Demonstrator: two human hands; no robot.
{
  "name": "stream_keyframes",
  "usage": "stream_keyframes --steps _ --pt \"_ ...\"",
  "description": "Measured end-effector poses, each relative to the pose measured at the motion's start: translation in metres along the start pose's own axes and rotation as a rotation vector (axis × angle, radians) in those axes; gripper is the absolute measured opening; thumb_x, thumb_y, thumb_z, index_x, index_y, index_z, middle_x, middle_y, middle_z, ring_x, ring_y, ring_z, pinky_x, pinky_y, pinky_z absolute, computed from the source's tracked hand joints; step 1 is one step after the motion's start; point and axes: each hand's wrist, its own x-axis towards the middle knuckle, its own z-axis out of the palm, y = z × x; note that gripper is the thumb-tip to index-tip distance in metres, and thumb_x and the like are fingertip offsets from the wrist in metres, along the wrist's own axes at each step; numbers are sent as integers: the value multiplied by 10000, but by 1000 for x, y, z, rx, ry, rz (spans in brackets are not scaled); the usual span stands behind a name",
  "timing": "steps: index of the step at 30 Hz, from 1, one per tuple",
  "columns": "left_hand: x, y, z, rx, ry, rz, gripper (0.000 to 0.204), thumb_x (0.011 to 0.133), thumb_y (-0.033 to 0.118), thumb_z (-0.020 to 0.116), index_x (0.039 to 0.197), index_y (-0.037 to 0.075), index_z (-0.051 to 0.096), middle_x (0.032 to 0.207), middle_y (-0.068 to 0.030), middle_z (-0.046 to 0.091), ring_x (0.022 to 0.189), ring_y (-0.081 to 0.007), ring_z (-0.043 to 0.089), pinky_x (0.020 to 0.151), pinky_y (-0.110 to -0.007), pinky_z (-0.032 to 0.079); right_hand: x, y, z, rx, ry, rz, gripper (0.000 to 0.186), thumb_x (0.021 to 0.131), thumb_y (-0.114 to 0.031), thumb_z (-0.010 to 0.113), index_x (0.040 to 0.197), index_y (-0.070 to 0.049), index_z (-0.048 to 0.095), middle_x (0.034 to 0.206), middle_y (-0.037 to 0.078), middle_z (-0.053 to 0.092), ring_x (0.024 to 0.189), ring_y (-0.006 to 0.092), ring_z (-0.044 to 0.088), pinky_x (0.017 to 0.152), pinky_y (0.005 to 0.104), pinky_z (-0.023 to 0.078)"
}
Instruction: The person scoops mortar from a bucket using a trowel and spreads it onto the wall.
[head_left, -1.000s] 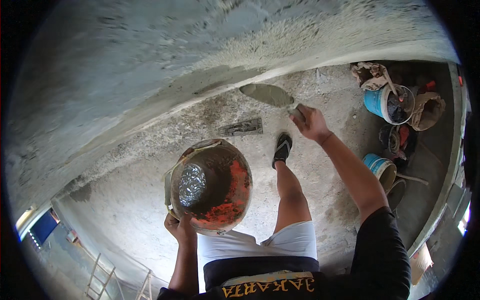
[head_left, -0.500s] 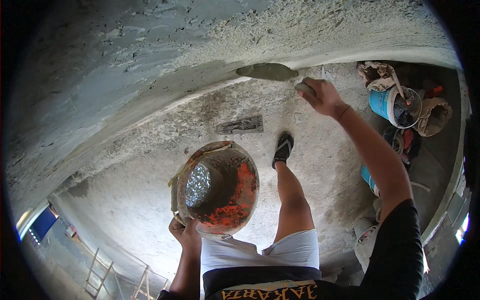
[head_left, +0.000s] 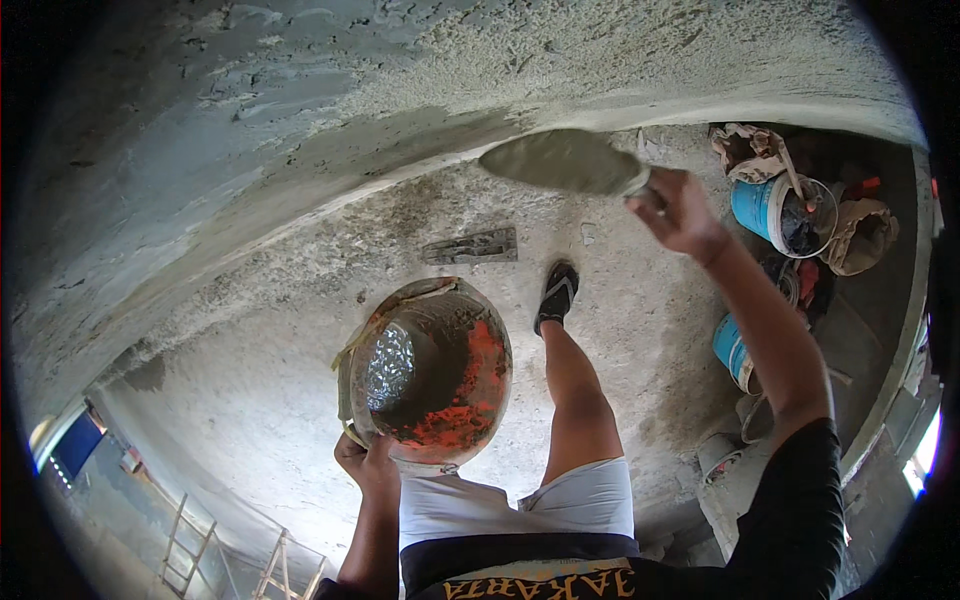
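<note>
My right hand (head_left: pixel 683 215) is closed round the handle of a trowel (head_left: pixel 565 161), whose long rounded blade is coated grey. The blade lies close in front of the wall (head_left: pixel 330 90); whether it touches cannot be made out. Part of that wall is smooth grey mortar and part is rough and pale. With my left hand (head_left: pixel 368 462) I grip the rim of a bucket (head_left: pixel 470 400), tilted so that its inside faces up toward me. Orange-red shows through the grey crust inside, and shiny wet grey stuff lies at the bottom.
On the floor (head_left: pixel 250 370) ahead of my foot lies a float (head_left: pixel 470 247). Along the right side stand a blue bucket (head_left: pixel 757 208), a paper sack (head_left: pixel 862 238) and another blue container (head_left: pixel 733 345). A wooden ladder-like frame (head_left: pixel 186 545) is at the lower left.
My right hand has moved right and slightly down with the trowel, and more of its blade face now shows. The bucket stays in my left hand, nearly in place.
</note>
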Motion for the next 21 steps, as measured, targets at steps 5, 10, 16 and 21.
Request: stream_keyframes --steps 5,10,16,21 --pt "4 5 6 -11 0 -21 90 686 -51 580 752 -5 620 745 -11 629 678 -68 550 643 -227 428 -2 23 73 -168 15 89 326 837 -294 663 1023 -33 604 860 166 657 728 370 643 605 434 518" --pt "3 8 6 10 -69 26 95 704 -62 587 765 -7 634 755 -3 637 684 -63 552 635 -219 428 15 39 108 -181 80 112 311 848 -320 639 999 -56 573 833 139 658 729 370 641 612 455 511" --pt "4 13 13 13 -66 0 75 707 -59 592 742 -5 630 722 9 628 658 -49 540 604 -206 411 24 32 94 -166 69 190 301 862 -331 627 1002 -69 584 835 138 667 740 368 645 621 448 512" --pt "7 8 8 17 -121 16 91 697 -67 569 736 -6 623 728 13 622 664 -47 536 605 -204 405 26 12 39 -187 17 137 348 871 -339 626 1054 -46 587 845 164 664 753 365 652 627 432 517"
